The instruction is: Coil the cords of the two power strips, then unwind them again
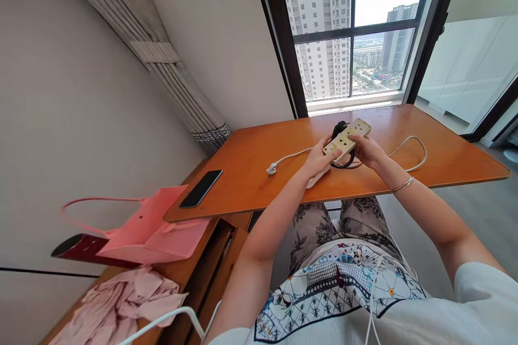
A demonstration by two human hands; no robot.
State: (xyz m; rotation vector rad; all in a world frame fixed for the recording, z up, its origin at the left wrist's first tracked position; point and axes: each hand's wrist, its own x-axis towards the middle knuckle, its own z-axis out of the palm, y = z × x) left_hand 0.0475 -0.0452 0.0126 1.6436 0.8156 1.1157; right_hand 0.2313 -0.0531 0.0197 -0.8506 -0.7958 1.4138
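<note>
Both my hands hold a cream-coloured power strip (347, 138) above the wooden table (251, 153), its socket face turned up and tilted. My left hand (319, 159) is closed on the near left end, and my right hand (366, 149) grips the right side with the thumb on top. A black cord (339, 128) is bunched behind and under the strip. Below my left hand a white object (318, 178) lies partly hidden at the table's front edge; I cannot tell its kind. To its left a white plug (272, 168) rests on its cable. White cable (421, 153) loops out on the right.
A black smartphone (201, 188) lies on the table's left part. Beyond the left edge are a pink bag (157, 226), a dark red cylindrical object (87, 249) and crumpled pink cloth (125, 302) on a wooden cabinet. A window (352, 32) rises behind the table.
</note>
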